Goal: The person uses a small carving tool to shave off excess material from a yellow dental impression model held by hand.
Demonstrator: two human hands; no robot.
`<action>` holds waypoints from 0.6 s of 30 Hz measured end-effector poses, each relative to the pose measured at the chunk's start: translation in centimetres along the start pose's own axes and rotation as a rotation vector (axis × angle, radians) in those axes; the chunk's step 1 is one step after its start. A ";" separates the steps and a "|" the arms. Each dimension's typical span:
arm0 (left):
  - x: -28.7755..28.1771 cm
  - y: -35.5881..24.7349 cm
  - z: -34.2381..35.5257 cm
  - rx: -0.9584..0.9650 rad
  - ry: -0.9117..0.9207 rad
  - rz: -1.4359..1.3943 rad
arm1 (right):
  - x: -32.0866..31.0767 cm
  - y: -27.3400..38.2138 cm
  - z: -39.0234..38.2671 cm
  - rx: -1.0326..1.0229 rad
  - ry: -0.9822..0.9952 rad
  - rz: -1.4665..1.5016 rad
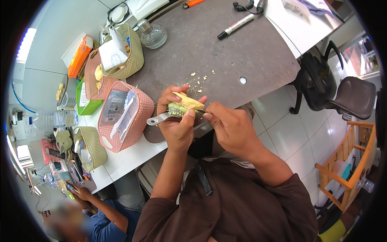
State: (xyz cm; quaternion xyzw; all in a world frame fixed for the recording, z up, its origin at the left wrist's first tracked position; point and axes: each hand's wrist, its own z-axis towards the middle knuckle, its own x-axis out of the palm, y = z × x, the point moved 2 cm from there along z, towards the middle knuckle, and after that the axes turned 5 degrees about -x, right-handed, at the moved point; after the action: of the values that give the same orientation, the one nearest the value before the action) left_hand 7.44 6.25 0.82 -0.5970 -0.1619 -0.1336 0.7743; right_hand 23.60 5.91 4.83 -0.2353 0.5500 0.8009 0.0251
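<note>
My left hand [177, 131] is wrapped round a perforated metal dental impression tray, whose handle [158, 119] sticks out to the left. Green impression material [175, 107] fills the tray, and a block of pale yellow plaster [188, 101] sits on top. My right hand [233, 127] is closed in a pinch at the right end of the tray. Something thin and dark shows at its fingertips, too small to make out. Yellow crumbs [198, 83] lie scattered on the brown work mat [201, 44] just beyond my hands.
Left of my hands stands a pink basket [125, 141] with packets, near a beige basket [137, 60] and green basket [94, 105]. Farther back are a glass bottle [153, 36] and a marker [236, 26]. A co-worker [109, 218] sits at lower left; a black chair [350, 97] stands right.
</note>
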 end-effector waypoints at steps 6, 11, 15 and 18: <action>0.1 0.0 0.0 0.000 0.000 0.014 | -0.4 -0.2 0.1 0.088 0.045 0.081; 0.1 -0.1 0.0 -0.019 -0.006 -0.081 | 0.0 -0.4 -0.2 -0.136 -0.075 -0.218; -0.3 0.0 0.1 -0.034 -0.023 -0.174 | -1.9 -0.1 -0.5 -0.196 -0.097 -0.341; -0.1 -0.1 0.2 -0.026 -0.011 -0.160 | -3.6 0.2 -0.4 -0.203 -0.112 -0.322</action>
State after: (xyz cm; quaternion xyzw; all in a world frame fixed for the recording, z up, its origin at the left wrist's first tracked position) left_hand 7.31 6.40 0.89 -0.5926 -0.2117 -0.1940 0.7526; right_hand 26.90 6.29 6.38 -0.2765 0.4196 0.8498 0.1594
